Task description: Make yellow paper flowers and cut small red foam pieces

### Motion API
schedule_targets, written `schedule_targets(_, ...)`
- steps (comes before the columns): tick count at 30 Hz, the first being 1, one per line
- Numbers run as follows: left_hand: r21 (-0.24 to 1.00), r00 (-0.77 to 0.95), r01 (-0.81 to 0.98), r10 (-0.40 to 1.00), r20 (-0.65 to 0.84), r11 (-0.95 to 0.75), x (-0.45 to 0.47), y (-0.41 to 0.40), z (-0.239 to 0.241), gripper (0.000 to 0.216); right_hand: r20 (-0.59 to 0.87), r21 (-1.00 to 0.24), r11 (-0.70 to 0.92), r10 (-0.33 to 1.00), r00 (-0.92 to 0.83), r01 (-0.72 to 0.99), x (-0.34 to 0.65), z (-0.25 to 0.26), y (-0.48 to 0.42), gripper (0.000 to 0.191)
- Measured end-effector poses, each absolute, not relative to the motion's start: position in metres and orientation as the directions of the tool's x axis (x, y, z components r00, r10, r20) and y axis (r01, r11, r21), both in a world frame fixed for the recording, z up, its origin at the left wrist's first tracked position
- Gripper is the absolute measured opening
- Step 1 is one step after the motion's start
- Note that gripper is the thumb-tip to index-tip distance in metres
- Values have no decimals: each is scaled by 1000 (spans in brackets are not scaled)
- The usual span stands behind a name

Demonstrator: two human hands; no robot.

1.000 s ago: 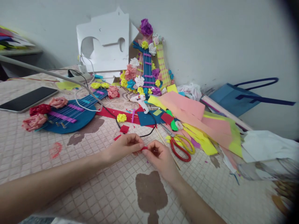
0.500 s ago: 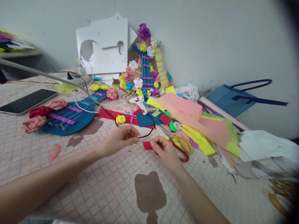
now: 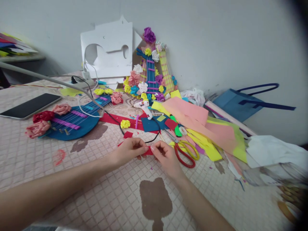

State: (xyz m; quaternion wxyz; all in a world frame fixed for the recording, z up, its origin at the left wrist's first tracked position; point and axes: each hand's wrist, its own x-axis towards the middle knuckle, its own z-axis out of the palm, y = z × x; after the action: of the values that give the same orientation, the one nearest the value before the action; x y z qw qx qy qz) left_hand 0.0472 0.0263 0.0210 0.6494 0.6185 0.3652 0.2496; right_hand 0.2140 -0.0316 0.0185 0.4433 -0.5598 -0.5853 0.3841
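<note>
Cloth-covered table [image 3: 108, 195], black-screened touchscreen device [image 3: 31, 105] and blue craft guitar [image 3: 87, 122] at nine o'clock, power strip [image 3: 83, 85] at ten, scissors [image 3: 177, 145] at four

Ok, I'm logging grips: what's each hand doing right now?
Left hand: closed, pinching the left side of a small red piece.
Right hand: closed, pinching its right side.

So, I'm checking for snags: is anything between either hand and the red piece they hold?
Nothing visible: the left hand and right hand pinch the red piece directly. The black cord lies beyond, not between.
</note>
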Motion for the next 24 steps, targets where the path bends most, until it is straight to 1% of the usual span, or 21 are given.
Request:
schedule_targets(2,984,587,111,789,-180,142,45,28,22,24,98,-899,84,995,10,430,229,24,-30,23)
schedule_targets(3,983,580,102,793,-185,154,43,29,23,24,134,-848,103,991,23,519,242,26,-28,21)
schedule_targets(4,982,577,93,795,-189,166,42,31,24,25,154,-776,100,987,34,623,257,28,-28,17)
schedule_targets(6,979,577,75,792,-198,191,39,34,26,27,228,-601,16,961,153,799,291,28,-27,16)
schedule_targets(8,975,580,59,788,-207,213,37,36,26,28,215,-470,-57,960,177,881,321,24,-28,20)
schedule_targets(10,973,576,52,789,-214,227,36,38,24,28,145,-406,-112,972,185,907,341,17,-28,24)
schedule_targets(17,975,545,-5,818,-183,221,41,46,21,27,115,-408,-172,965,237,897,354,7,-29,30)
schedule_targets(19,975,545,-18,820,-178,223,45,50,24,26,112,-419,-169,965,236,892,356,8,-29,29)
schedule_targets(24,946,528,-76,818,-229,314,55,61,35,22,97,-442,-179,965,245,879,358,4,-28,25)
